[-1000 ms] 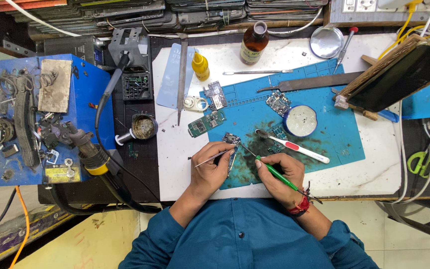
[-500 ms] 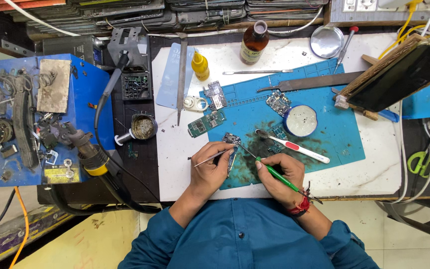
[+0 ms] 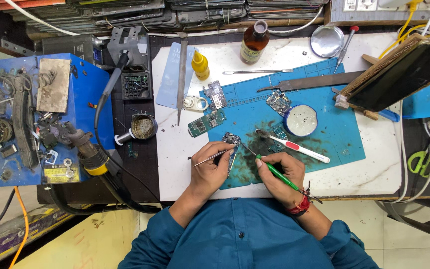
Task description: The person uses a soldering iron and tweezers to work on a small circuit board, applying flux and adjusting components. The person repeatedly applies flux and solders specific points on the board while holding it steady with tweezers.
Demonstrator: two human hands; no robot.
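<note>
From the head view, your left hand (image 3: 212, 172) is closed around tweezers (image 3: 210, 158), their tips reaching the small board (image 3: 231, 149) that lies on the blue mat (image 3: 334, 134) just in front of you. Your right hand (image 3: 279, 174) is curled shut on a green-handled tool (image 3: 274, 172), its tip at the same board. Over the last second nothing has visibly shifted: both hands hold their places, so the work stays fine and steady. A toothbrush (image 3: 294, 147) lies just beside.

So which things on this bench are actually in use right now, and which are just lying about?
In use:
left hand with tweezers
right hand with green-handled tool
small circuit board
blue mat

Lying about:
toothbrush
brown bottle
yellow bottle
green scissors
</note>
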